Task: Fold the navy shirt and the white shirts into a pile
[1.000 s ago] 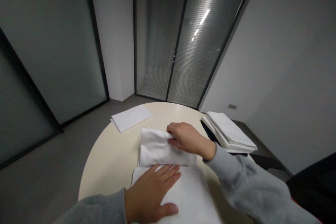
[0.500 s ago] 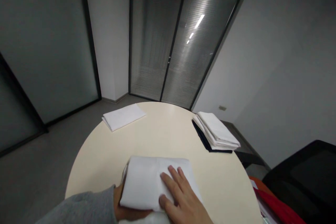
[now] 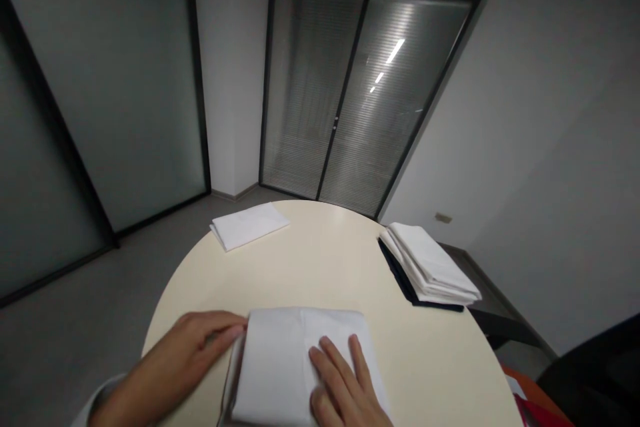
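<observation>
A folded white cloth [image 3: 275,367] lies at the near side of the round table, with a fold line running down its top. At its far left corner my left hand [image 3: 190,353] has thumb and fingertips pinched together on the cloth's edge. My right hand [image 3: 345,380] rests on top of the cloth, fingers spread and lying flat. Along the left side the cloth's layers stand slightly apart. The cloth's near edge is partly cut off by the bottom of the view.
Another folded white cloth [image 3: 250,225] lies at the table's far left edge. A stack of folded white cloths [image 3: 430,263] sits on a dark folded cloth [image 3: 400,277] at the right. Beyond the cream table [image 3: 330,260], a dark chair [image 3: 595,380] stands at the lower right.
My left hand has come out from under the cloth's left side to its far left corner. The cloth now lies lower, on the table. My right hand stays on top.
</observation>
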`<state>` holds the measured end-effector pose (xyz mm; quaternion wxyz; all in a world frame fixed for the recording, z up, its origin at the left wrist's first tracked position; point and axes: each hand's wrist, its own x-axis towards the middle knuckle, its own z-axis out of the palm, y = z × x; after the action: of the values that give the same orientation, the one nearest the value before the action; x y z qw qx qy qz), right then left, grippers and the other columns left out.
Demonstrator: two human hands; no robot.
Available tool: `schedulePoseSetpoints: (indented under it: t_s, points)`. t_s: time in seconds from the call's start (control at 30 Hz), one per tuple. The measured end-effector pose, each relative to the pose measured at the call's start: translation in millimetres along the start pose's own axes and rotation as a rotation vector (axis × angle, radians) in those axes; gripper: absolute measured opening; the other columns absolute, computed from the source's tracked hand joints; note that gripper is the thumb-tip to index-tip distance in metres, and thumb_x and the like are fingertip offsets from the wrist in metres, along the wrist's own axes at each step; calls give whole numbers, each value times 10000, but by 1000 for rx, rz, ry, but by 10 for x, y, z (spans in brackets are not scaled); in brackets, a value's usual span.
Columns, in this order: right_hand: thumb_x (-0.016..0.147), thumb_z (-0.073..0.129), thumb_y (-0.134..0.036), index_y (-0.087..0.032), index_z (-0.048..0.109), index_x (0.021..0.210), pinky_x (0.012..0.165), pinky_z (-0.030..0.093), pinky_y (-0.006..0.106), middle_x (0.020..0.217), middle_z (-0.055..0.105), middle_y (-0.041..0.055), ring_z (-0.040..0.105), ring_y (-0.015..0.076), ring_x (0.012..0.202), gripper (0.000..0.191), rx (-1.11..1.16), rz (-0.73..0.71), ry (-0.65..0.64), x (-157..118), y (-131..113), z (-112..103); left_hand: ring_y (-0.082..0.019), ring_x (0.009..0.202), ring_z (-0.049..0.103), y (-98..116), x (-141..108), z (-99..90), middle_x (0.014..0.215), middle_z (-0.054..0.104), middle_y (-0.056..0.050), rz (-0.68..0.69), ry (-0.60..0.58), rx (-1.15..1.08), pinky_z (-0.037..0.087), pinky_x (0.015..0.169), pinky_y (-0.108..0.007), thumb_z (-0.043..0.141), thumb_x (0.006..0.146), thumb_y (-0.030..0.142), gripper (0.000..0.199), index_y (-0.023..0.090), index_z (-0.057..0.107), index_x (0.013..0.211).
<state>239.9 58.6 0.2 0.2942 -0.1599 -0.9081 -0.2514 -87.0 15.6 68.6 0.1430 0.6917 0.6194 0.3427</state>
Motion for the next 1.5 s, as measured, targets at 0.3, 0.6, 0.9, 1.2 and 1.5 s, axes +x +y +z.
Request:
schedulePoseSetpoints:
  t_s: [0.3,0.6,0.9,1.2,1.5]
  points:
    - [986,570,-105,-196,716,1076,1084,585,373,1219,788,83,713,239,1221,195,146,83,32,12,-124,-59,-314,1399,566,436,-86,720,1553,578,-41,391,17,442,396,1211,-522,536,995,642,621,320,557,1526]
    - [1028,553,-311,-197,654,1294,1271,369,431,1464,650,98,523,211,1447,307,615,420,-290,470,354,-729,-340,1358,580,194,-224,1032,1537,594,-83,685,125,592,6,1299,-506,541,977,670,665,293,559,1524]
    - [1041,490,-608,-291,391,1614,1283,247,573,1663,432,71,402,314,1519,662,523,477,-599,408,300,-217,-326,1426,516,16,-312,1106,1530,603,-60,831,135,602,87,1318,-519,508,1042,466,511,280,564,1515]
    - [1036,594,-445,-266,587,1433,1057,463,426,1339,700,64,626,245,1211,436,449,699,-605,466,469,-313,-273,1455,512,128,-106,863,1535,599,-21,858,-201,409,376,1252,-449,646,994,502,534,320,568,1490]
    - [1057,519,-371,-233,499,1539,1174,403,586,1556,554,121,515,349,1408,501,178,707,-460,264,310,-183,-273,1456,514,413,605,552,1564,564,-76,564,-382,93,369,1254,-496,472,1041,622,578,292,580,1503]
